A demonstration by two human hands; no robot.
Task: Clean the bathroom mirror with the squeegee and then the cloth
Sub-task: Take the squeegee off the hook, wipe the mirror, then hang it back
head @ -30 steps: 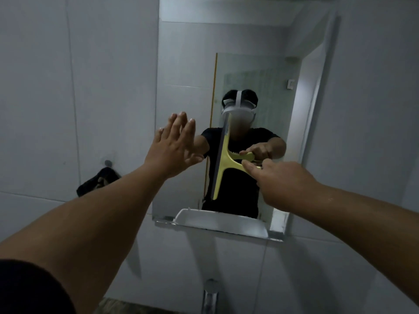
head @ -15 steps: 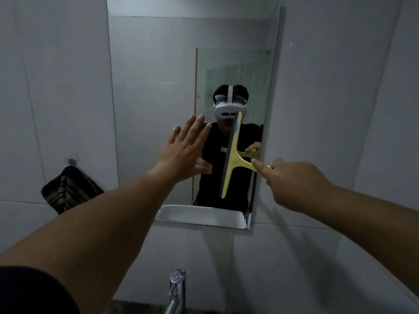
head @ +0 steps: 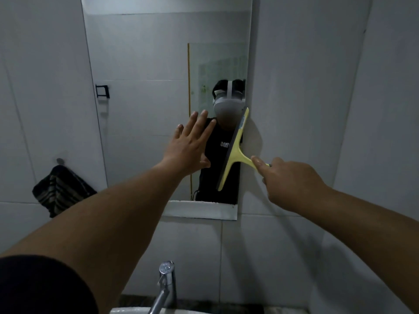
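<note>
The bathroom mirror [head: 145,87] hangs on the white tiled wall ahead of me. My right hand [head: 292,182] grips the handle of a yellow squeegee [head: 234,150]. Its blade stands nearly upright against the glass at the mirror's right edge. My left hand [head: 190,146] lies flat on the mirror with fingers straight and spread, just left of the squeegee. A dark striped cloth [head: 61,191] hangs from a wall hook at the left, away from both hands.
A chrome tap [head: 164,288] rises at the bottom centre over the basin rim [head: 129,310]. A white strip [head: 199,209] runs along the mirror's bottom edge. Tiled walls close in on the left and right.
The squeegee has travelled right across the glass, from mid-mirror to the right edge. My view has swung right and down. The left hand stays flat on the mirror.
</note>
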